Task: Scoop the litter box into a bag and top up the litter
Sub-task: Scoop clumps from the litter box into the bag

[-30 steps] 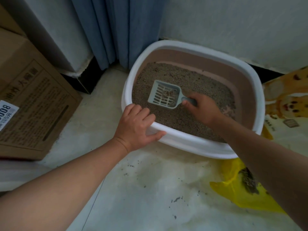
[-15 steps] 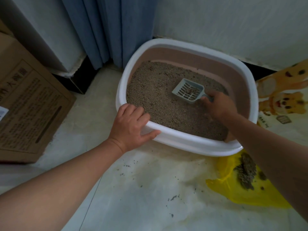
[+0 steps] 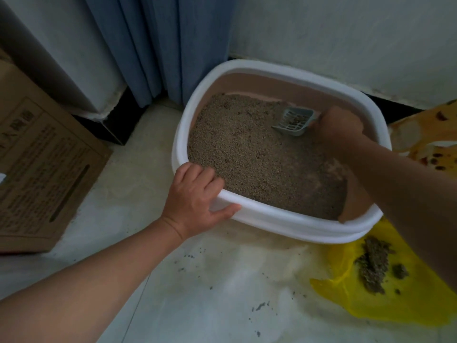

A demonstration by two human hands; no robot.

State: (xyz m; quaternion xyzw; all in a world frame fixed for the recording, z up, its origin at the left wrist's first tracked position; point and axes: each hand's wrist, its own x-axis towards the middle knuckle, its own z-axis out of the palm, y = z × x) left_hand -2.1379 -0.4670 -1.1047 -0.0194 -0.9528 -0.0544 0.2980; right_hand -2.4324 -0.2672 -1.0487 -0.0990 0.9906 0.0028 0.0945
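Observation:
A white-rimmed litter box (image 3: 279, 70) with brown inner walls sits on the floor, filled with grey-brown litter (image 3: 257, 154). My left hand (image 3: 195, 201) grips the box's near left rim, fingers curled over the edge and thumb on the outside. My right hand (image 3: 338, 127) holds the handle of a grey slotted scoop (image 3: 294, 121) near the box's far right corner; a few clumps lie in the scoop. A yellow plastic bag (image 3: 395, 298) lies open on the floor at the lower right with scooped clumps on it.
A cardboard box (image 3: 42, 174) stands at the left. Blue curtains (image 3: 158, 45) hang behind the litter box, with a white wall to the right. A yellow printed litter sack (image 3: 427, 142) lies at the right edge. Loose litter grains dot the pale floor.
My right hand has carried the scoop from the middle of the litter toward the far right corner. The left hand has stayed on the rim.

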